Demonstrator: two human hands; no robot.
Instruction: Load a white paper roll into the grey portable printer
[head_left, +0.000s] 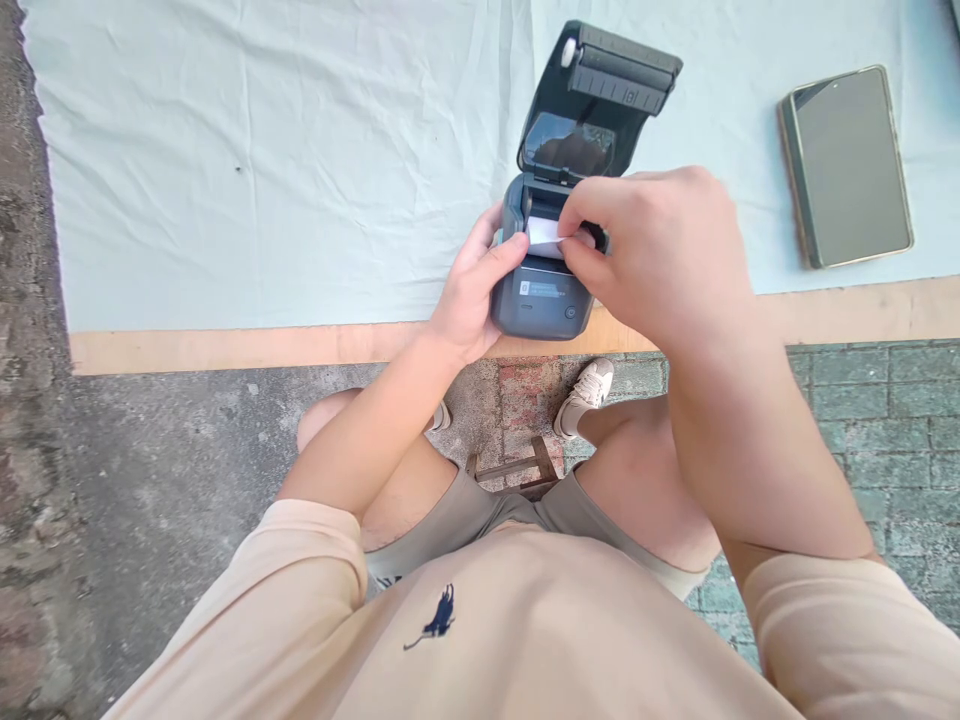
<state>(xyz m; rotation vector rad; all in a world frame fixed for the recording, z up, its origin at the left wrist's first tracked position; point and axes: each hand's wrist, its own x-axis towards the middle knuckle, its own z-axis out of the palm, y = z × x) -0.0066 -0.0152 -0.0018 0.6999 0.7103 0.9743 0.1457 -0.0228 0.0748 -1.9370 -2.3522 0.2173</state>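
So here's a small dark grey label printer [541, 295] sitting at the near edge of the worktop [225, 345], half hanging over the wooden lip, on a pale cloth [262, 150] that covers most of the surface. Its lid [596, 95] is flipped all the way up and back, so the paper bay is exposed.

The left hand [472, 290] is wrapped around the printer's left side, thumb lying across the front edge, basically steadying the body. The right hand [652, 255] comes in from the right with thumb and forefinger pinched on the loose end of the white paper strip [545, 235], holding it just over the opening at the front of the bay. The roll itself I can't really see; the right hand blocks that part.

As far as progress goes, my read is: lid open is done, paper looks like it's seated inside, and the end is being drawn toward the exit slot. Left to do would be laying the strip flat over the front and snapping the lid shut.

Off to the far right on the cloth there's a phone [847, 165] lying face up with a dark screen, well apart from the printer and untouched.
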